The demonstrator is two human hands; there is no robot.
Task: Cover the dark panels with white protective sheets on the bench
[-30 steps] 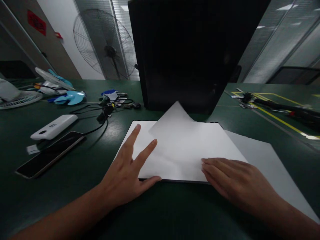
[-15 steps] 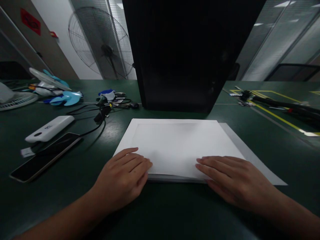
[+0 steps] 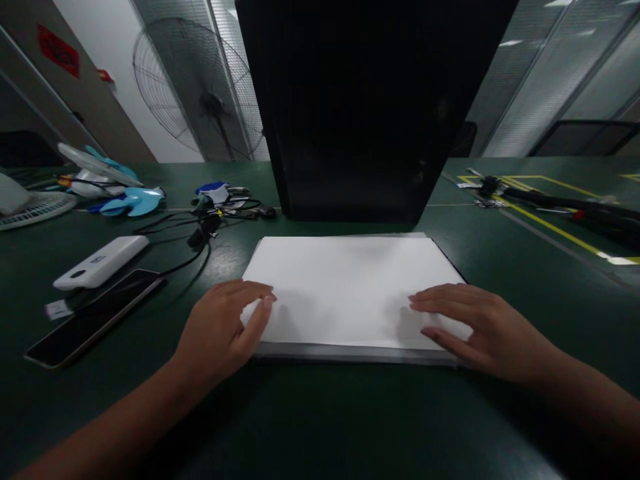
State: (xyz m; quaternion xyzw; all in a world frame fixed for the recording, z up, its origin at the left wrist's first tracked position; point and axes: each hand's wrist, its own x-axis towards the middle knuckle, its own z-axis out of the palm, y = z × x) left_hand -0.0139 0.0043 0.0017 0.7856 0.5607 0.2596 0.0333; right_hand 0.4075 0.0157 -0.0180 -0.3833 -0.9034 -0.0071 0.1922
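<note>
Green desk [image 3: 345,413], white paper [image 3: 345,287] lying flat

Nearest, the left hand [image 3: 220,323] bends its fingers loosely over the paper's left side, thumb a little apart; the right hand [image 3: 483,327], at the other side, has its fingers straight and together, thumb spread below them. From here I can't tell whether any fingertip touches the paper, which lies between the two, a grey edge showing along its front. To the left lie a phone [image 3: 95,320], a power bank [image 3: 103,262], then cables [image 3: 203,230]. Behind the paper stands a black panel [image 3: 370,113], then a fan [image 3: 212,105], then blinds [image 3: 543,87]
</note>
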